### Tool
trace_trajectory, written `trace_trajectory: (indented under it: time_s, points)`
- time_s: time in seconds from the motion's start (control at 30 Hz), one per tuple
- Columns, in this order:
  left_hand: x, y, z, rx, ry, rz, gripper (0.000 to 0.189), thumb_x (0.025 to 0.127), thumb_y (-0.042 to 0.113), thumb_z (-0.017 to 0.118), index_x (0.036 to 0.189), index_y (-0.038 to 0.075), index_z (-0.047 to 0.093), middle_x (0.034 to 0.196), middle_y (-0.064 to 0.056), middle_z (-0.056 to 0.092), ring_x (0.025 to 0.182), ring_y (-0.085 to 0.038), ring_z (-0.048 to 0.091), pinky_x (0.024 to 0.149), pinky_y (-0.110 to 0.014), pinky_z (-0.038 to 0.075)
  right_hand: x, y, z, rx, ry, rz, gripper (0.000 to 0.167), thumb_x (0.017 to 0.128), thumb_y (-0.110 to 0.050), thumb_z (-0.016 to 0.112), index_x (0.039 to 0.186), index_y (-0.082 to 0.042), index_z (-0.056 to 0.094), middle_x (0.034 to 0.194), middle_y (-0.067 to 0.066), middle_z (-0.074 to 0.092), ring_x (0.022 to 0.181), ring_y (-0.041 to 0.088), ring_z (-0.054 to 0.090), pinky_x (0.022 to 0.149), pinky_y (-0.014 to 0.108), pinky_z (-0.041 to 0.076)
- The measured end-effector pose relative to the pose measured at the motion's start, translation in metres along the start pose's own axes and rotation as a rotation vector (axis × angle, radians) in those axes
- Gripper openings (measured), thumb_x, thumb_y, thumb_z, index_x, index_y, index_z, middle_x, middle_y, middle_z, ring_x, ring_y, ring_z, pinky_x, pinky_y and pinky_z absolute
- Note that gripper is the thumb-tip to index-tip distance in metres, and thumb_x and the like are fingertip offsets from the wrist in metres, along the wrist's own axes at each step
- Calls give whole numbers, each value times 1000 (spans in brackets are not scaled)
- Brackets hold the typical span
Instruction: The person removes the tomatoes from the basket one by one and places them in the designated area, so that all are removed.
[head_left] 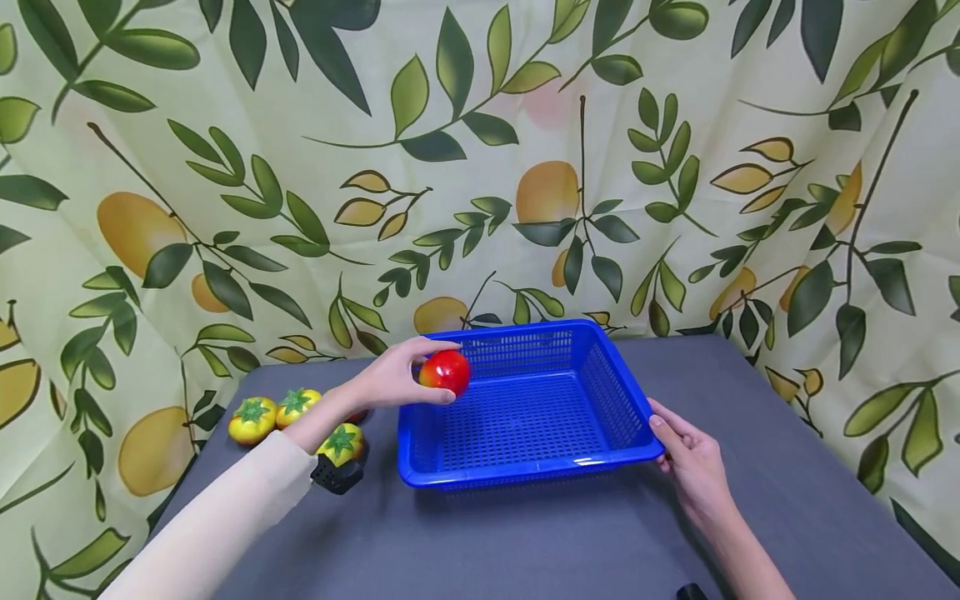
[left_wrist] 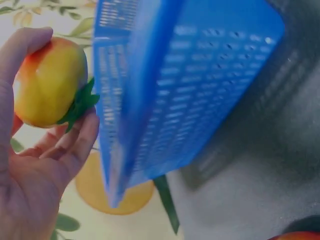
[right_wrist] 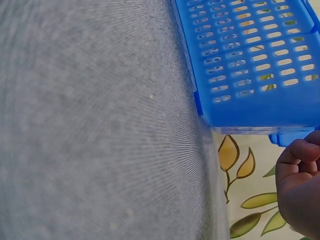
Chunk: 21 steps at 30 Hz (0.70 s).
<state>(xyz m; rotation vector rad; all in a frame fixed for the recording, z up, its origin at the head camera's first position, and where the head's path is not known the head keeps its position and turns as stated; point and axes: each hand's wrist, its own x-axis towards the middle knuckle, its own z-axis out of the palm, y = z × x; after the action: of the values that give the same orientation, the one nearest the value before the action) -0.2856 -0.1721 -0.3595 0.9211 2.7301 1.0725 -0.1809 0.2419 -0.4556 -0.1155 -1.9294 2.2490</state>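
My left hand holds a glossy red-and-yellow tomato between thumb and fingers, over the left side of a blue plastic basket. In the left wrist view the tomato shows its yellow side and green leafy top, with the fingers curled around it. The basket's slotted wall stands beside that hand. On the other side, my right hand grips the basket's rim at the near right corner, thumb on top. The right wrist view shows the curled fingers of that hand at the basket's edge.
Several similar tomatoes with green tops, such as one yellow tomato, lie left of the basket on the grey table, partly behind the left forearm. A leaf-patterned cloth hangs behind the table. A small black object shows at the bottom edge.
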Motion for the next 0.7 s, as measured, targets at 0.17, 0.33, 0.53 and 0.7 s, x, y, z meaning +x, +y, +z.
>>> trace_trajectory:
  time_s: [0.17, 0.33, 0.53, 0.7]
  points:
    - [-18, 9, -4, 20, 70, 7, 72, 77, 44, 82, 140, 22, 55, 128, -2, 57, 108, -23, 57, 76, -35, 56, -1, -1, 0, -22, -3, 9, 55, 98, -26, 63, 141, 4, 49, 67, -3, 61, 53, 5, 50, 49, 18, 44]
    - [-36, 19, -5, -7, 151, -79, 72, 76, 47, 82, 134, 16, 53, 117, -4, 63, 97, -22, 61, 71, -33, 56, 0, -2, 1, -56, -17, 21, 60, 98, -30, 63, 144, 5, 45, 68, -2, 60, 55, 6, 51, 51, 18, 45]
    - [-46, 25, -3, -32, 201, -110, 68, 76, 46, 83, 130, 16, 55, 109, -2, 65, 91, -21, 61, 68, -32, 55, -1, -3, 2, -57, -10, 36, 62, 97, -31, 63, 144, 5, 44, 69, -2, 61, 55, 6, 51, 51, 18, 46]
    - [-48, 27, 0, -46, 208, -94, 70, 75, 46, 84, 132, 18, 55, 114, -2, 64, 96, -22, 61, 69, -32, 56, -2, -2, 0, -36, -3, 26, 60, 97, -28, 63, 143, 6, 45, 71, -2, 63, 54, 6, 51, 50, 18, 46]
